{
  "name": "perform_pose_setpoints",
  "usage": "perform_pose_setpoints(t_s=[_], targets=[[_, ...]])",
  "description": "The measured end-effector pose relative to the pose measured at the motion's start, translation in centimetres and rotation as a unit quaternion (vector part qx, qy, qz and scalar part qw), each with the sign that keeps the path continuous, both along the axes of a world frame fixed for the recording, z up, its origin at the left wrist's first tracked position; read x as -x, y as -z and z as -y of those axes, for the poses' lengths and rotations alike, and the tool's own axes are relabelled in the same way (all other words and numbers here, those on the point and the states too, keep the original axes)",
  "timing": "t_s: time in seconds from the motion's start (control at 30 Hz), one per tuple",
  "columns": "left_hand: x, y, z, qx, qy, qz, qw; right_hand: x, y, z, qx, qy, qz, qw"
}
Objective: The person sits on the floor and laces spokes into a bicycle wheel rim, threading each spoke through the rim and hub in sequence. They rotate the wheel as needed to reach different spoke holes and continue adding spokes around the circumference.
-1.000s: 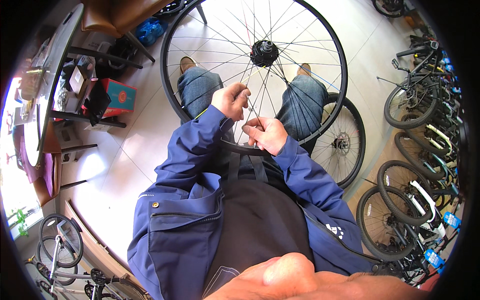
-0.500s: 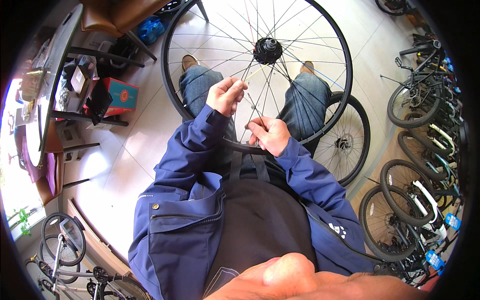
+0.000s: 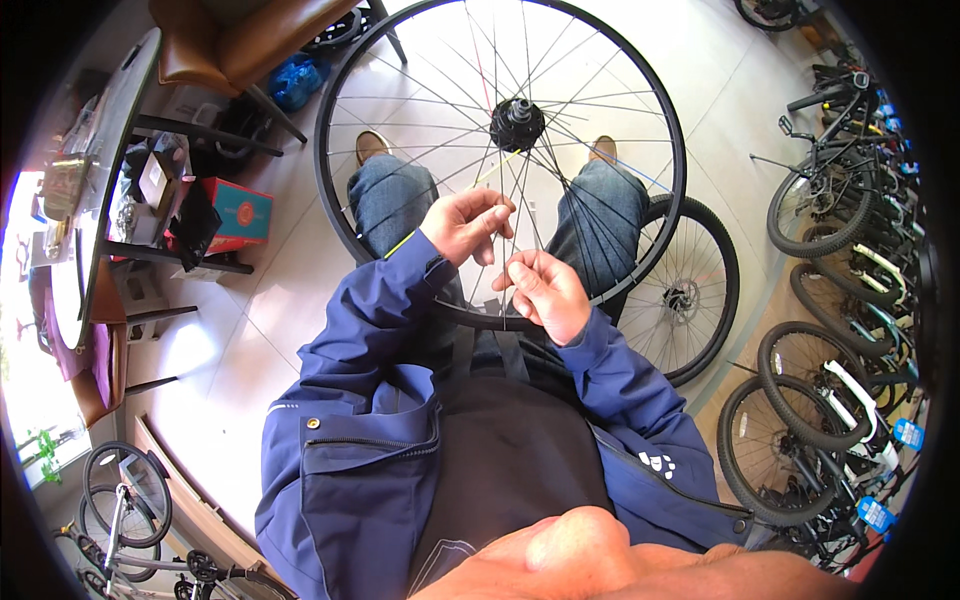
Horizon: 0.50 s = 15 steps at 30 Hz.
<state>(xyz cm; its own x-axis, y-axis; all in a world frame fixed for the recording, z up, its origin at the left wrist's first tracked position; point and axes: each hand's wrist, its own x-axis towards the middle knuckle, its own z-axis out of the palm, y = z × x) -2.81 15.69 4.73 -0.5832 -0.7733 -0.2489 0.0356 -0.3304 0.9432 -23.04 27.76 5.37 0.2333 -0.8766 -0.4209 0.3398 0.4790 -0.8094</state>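
Note:
A bicycle wheel with a black rim (image 3: 672, 110) and no tyre leans over my lap between my knees. Its black hub (image 3: 517, 124) sits beyond my hands, with thin spokes fanning out from it. My left hand (image 3: 466, 226) has thumb and fingertips closed on a dark spoke (image 3: 504, 256) near the rim's close side. Lower on that spoke, to the right, my right hand (image 3: 552, 296) pinches with thumb and forefinger. A yellow spoke (image 3: 490, 172) runs from the hub and passes behind my left hand. One spoke at the right is blue. The exact fingertip contact is partly hidden.
Another wheel with a tyre (image 3: 728, 275) and disc rotor stands behind the rim at right. Parked bicycles (image 3: 815, 355) line the right side. At left are a table (image 3: 118, 150), a brown chair (image 3: 205, 60) and a red-and-teal box (image 3: 243, 212). A bicycle (image 3: 125, 500) stands lower left.
My left hand has left the yellow spoke and moved right and closer to me, onto the dark spoke. The hub has shifted slightly left and nearer. My right hand stays near the rim.

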Motion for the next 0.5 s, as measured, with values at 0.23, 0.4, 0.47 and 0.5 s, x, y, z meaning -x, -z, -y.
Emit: perform_pose_setpoints(t_s=[0.23, 0.4, 0.47, 0.5], targets=[[1.4, -0.5, -1.1, 0.059, -0.022, 0.084, 0.994, 3.7, -2.4, 1.4, -0.037, -0.066, -0.137, 0.988], [2.3, 0.4, -1.5, 0.253, -0.047, 0.178, 0.95, 3.9, -2.9, 1.7, 0.02, -0.102, -0.279, 0.955], [2.5, 0.5, -1.7, 0.278, -0.048, 0.195, 0.939, 4.0, -3.1, 1.7, 0.025, -0.105, -0.315, 0.943], [2.4, 0.4, -1.7, 0.293, -0.042, 0.207, 0.932, 4.2, -3.2, 1.7, 0.028, -0.102, -0.318, 0.942]])
